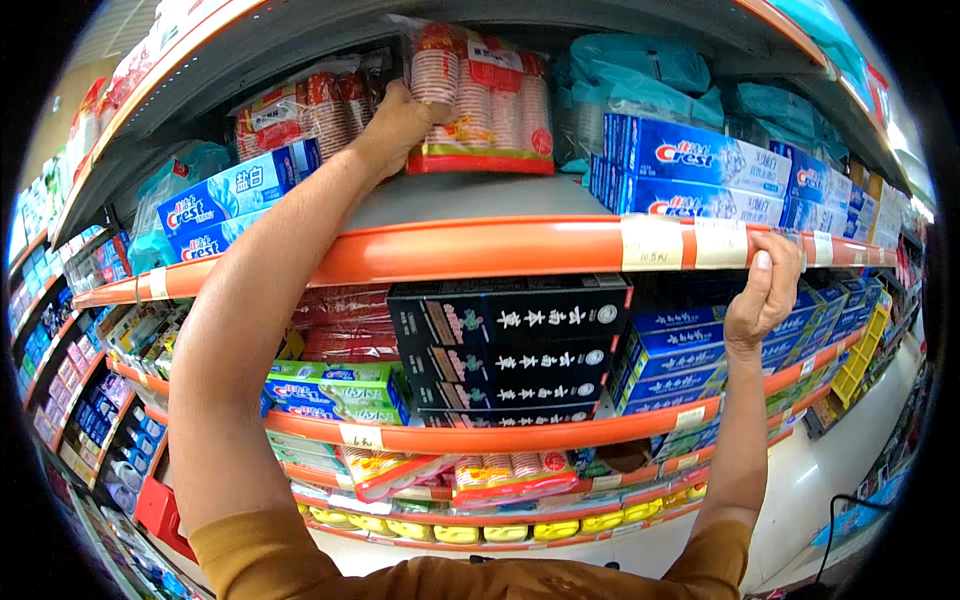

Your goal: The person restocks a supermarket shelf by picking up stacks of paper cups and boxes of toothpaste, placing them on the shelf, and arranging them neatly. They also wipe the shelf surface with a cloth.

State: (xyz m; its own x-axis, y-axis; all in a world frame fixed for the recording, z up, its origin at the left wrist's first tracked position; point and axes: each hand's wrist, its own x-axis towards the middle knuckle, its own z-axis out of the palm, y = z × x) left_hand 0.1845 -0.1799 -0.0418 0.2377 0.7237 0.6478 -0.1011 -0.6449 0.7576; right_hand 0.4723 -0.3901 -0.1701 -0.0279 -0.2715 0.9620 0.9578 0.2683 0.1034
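My left hand (pixel 401 127) reaches onto the upper shelf and grips the left edge of a clear plastic pack of red-and-white paper cups (pixel 491 105), which stands upright. Another pack of paper cups (pixel 300 112) is just left of it, partly behind my forearm. My right hand (pixel 766 289) rests with its fingers on the orange shelf edge strip (pixel 480 244), beside paper price labels (pixel 720 244). Crest toothpaste boxes (pixel 705 161) are stacked right of the cups, and more Crest boxes (pixel 225 191) lie to the left.
Teal plastic-wrapped packs (pixel 637 67) sit behind the right-hand boxes. Below are black toothpaste boxes (pixel 510 345), blue boxes (pixel 675 360) and green Crest boxes (pixel 337 394). Cup packs (pixel 514 476) lie lower, above yellow containers (pixel 457 534). A yellow crate-like rack (pixel 862 356) stands right.
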